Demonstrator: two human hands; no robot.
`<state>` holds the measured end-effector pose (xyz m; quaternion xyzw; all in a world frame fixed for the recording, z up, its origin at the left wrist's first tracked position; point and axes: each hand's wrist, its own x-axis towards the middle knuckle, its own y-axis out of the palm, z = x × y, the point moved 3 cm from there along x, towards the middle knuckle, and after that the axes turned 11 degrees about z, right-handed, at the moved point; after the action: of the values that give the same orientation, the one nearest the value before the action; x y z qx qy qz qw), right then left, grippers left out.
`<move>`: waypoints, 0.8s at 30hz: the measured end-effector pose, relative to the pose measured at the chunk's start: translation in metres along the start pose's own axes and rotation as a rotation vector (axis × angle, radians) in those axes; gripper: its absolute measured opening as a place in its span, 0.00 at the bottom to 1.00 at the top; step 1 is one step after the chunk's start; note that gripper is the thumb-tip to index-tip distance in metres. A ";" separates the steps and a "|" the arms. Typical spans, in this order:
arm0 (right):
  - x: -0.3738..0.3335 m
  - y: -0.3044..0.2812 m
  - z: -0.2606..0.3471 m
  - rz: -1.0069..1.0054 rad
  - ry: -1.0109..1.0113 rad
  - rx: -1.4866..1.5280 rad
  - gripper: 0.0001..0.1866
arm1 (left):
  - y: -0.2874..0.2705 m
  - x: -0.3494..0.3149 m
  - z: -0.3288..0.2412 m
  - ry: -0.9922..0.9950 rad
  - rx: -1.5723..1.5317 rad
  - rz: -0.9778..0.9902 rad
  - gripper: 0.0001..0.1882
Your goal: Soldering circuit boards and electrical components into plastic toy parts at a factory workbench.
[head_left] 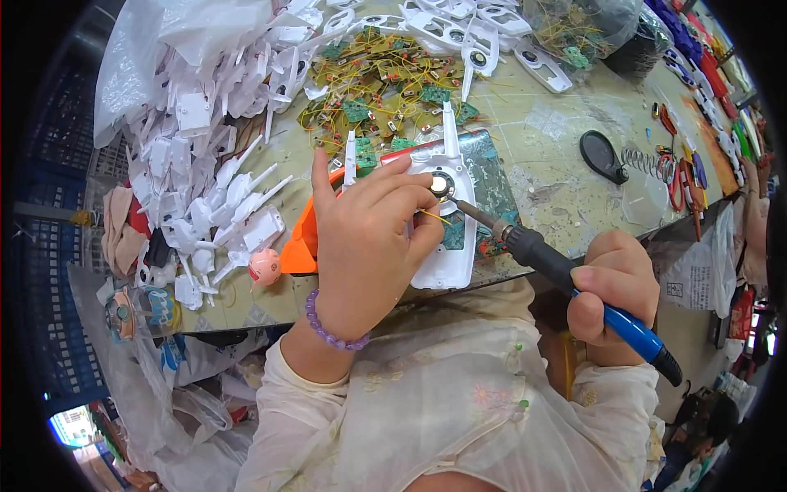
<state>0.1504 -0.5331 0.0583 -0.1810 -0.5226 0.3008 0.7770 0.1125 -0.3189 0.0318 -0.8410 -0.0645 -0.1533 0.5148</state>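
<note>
My right hand (619, 287) is wrapped round a soldering iron (537, 250) with a blue and black handle. Its tip is at the edge of a small round speaker (443, 181) in a white plastic housing (447, 275). A thin yellow wire (436, 216) pokes out between the pinched thumb and forefinger of my left hand (369, 217). That hand lies over the left side of the housing and hides part of it. Under the housing is a dark, worn flat board (496, 184). An orange plastic object (303, 246) stands beside my left hand, partly covered by it.
Circuit boards with yellow wires (377, 86) are heaped behind the housing. White plastic parts (221, 189) pile up at left, with more housings (459, 33) at the back. A pink ball (265, 267) sits near the front edge. A black-rimmed magnifier (601, 154) and red-handled scissors (679, 184) lie right.
</note>
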 end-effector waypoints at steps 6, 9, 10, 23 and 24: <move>0.000 0.002 -0.001 0.003 -0.026 -0.007 0.12 | 0.000 0.000 -0.001 0.001 0.004 -0.006 0.02; 0.001 0.002 -0.001 -0.005 -0.041 -0.010 0.12 | 0.000 -0.001 -0.001 0.005 0.007 -0.010 0.02; 0.001 0.003 -0.001 -0.007 -0.044 -0.011 0.12 | 0.000 -0.001 -0.002 0.005 0.008 -0.012 0.03; 0.018 -0.001 0.006 0.045 -0.008 -0.033 0.08 | 0.000 0.000 -0.003 0.002 0.028 -0.020 0.03; 0.020 -0.001 0.005 0.038 -0.001 -0.013 0.08 | 0.000 0.000 -0.003 0.003 0.030 -0.020 0.03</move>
<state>0.1517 -0.5213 0.0747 -0.1955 -0.5215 0.3123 0.7696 0.1117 -0.3214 0.0329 -0.8323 -0.0743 -0.1584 0.5259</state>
